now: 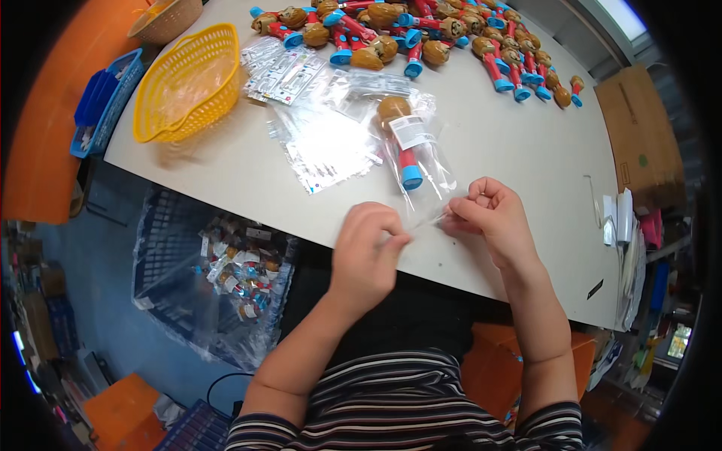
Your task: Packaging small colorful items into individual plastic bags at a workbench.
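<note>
A clear plastic bag (435,174) lies on the table near its front edge. Inside it is a toy (408,159) with a brown round head, a red stem and a blue base, its head pointing away from me. A white printed label (412,132) sits across the bag below the head. My left hand (368,252) is closed in a pinch at the near left corner of the bag's end. At the right corner, my right hand (485,218) pinches the same end between thumb and fingers. The bag's near edge stretches between both hands.
Many loose toys (368,34) pile along the table's far side. Printed sheets and flat clear packets (323,146) lie left of the bag. A yellow basket (188,83) stands at the left edge. Below, a blue crate (162,259) holds bagged toys. A cardboard box (639,139) stands right.
</note>
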Tool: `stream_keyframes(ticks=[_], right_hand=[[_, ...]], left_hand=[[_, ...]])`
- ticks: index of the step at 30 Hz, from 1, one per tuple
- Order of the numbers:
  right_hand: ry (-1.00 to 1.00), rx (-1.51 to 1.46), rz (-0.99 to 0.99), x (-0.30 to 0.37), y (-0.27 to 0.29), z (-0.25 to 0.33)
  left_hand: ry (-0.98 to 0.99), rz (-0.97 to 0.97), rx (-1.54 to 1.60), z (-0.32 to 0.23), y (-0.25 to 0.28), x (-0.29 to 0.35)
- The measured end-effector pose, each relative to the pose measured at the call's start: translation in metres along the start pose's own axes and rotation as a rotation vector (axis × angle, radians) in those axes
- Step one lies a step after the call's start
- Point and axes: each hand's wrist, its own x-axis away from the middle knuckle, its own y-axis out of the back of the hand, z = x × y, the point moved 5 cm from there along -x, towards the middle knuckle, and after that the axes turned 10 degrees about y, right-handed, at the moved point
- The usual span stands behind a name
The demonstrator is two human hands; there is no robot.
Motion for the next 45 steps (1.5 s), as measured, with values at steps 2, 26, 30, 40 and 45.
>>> stream_keyframes(ticks=[2,26,30,40,45], right_hand=[[-0.015,0.0,0.032,-0.001,-0.004,-0.001],[-0.034,0.142,0.222,0.006,-0.001,-0.001],[0.041,0.199,0.246,0.003,0.009,-0.007],[0.516,0.743,0.263,0.021,0.025,0.011],[1.159,1.143,0.298,0.022,0.005,0.024]], left_hand=[[0.045,-0.041,0.094,0.006,0.018,-0.001],[0.102,-0.446,-1.426,-0.038,0.295,-0.237],[-0.365,-0.47,-0.756,-0.098,0.189,-0.163],[-0.739,0.454,-0.799,-0.034,-0.019,-0.042],[-0.741,0.326,-0.724,-0.023,-0.014,-0.027]])
